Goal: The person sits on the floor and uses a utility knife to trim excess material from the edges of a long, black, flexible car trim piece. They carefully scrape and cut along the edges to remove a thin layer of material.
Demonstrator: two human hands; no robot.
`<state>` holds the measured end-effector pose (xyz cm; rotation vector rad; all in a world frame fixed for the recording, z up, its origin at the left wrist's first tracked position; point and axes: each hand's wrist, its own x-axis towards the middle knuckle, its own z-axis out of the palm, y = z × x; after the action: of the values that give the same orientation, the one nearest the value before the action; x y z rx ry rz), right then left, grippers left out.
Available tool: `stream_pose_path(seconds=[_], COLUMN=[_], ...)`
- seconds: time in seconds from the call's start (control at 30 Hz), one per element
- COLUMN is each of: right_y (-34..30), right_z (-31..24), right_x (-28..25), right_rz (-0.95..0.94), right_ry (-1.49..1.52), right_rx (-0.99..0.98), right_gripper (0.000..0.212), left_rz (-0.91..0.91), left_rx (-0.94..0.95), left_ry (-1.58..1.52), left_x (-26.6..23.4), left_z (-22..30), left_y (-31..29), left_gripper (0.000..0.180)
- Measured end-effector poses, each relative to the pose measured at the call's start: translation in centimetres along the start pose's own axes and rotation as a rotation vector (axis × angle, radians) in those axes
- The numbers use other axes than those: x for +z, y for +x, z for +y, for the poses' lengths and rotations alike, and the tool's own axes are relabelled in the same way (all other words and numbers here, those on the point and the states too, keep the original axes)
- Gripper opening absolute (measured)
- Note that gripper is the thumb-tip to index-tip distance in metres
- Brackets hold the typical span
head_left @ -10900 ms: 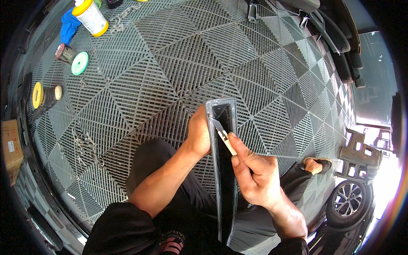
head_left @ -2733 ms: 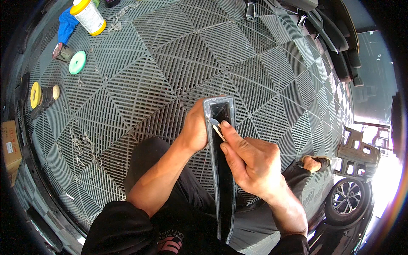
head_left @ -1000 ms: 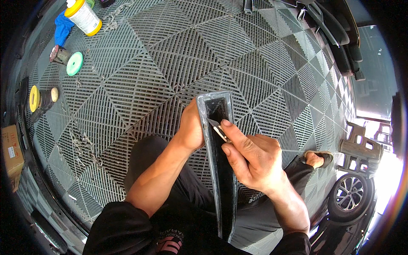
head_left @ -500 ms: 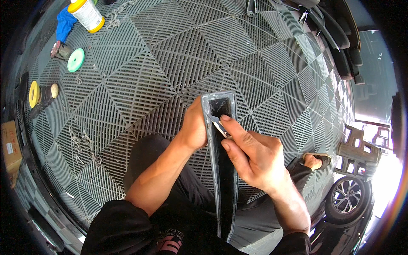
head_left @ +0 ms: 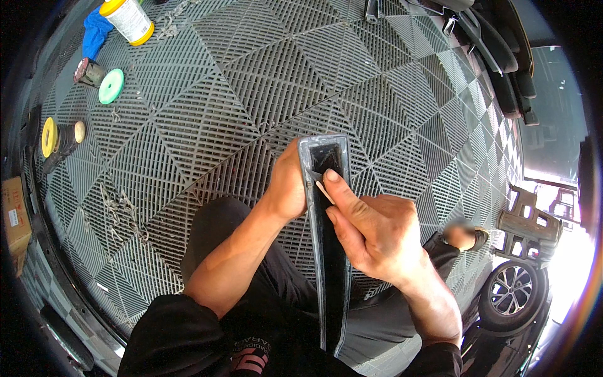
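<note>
A long, narrow black trough-shaped part with a greyish rim runs from my lap up to the middle of the view. Its closed far end is gripped from the left side by my left hand, whose fingertips are hidden behind the part. Pinched between thumb and forefinger of my right hand is a small knife with a dark pointed blade and a pale strip. The blade's tip touches the inner side of the left rim, near the far end. Most of the knife's handle is covered by my fingers.
Dark slatted floor tiles lie all around. At upper left are a yellow-and-white bottle, a blue cloth, a green round pad and a yellow one. A cardboard box sits far left, a car wheel lower right.
My right hand has tilted and shifted slightly, so less of the knife shows. The blade stays at the left rim. My left hand keeps its hold on the trough-shaped part.
</note>
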<state>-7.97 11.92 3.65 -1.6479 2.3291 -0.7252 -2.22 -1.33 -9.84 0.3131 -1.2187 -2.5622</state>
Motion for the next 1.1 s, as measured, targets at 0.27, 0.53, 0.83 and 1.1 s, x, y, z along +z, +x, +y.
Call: stream_pose_path(seconds=[0.27, 0.53, 0.83, 1.1], right_y=[-0.5, -1.1, -1.2, -1.7], right_z=[-0.1, -0.1, 0.7, 0.1], right_x=[-0.1, -0.2, 1.1, 0.4], right_rz=[-0.024, -0.014, 0.057, -0.026], right_ry=[0.016, 0.055, 0.058, 0.028], right_rx=[0.006, -0.001, -0.016, -0.026], right_gripper=[0.055, 0.053, 0.053, 0.057], left_rz=[0.017, -0.080, -0.007, -0.007], left_rx=[-0.016, -0.079, 0.001, -0.004], left_ry=[0.070, -0.185, 0.025, 0.106], left_x=[0.0, 0.1, -0.3, -0.4], left_z=[0.2, 0.9, -0.2, -0.1], left_y=[0.0, 0.2, 0.0, 0.1], left_gripper=[0.048, 0.049, 0.051, 0.048])
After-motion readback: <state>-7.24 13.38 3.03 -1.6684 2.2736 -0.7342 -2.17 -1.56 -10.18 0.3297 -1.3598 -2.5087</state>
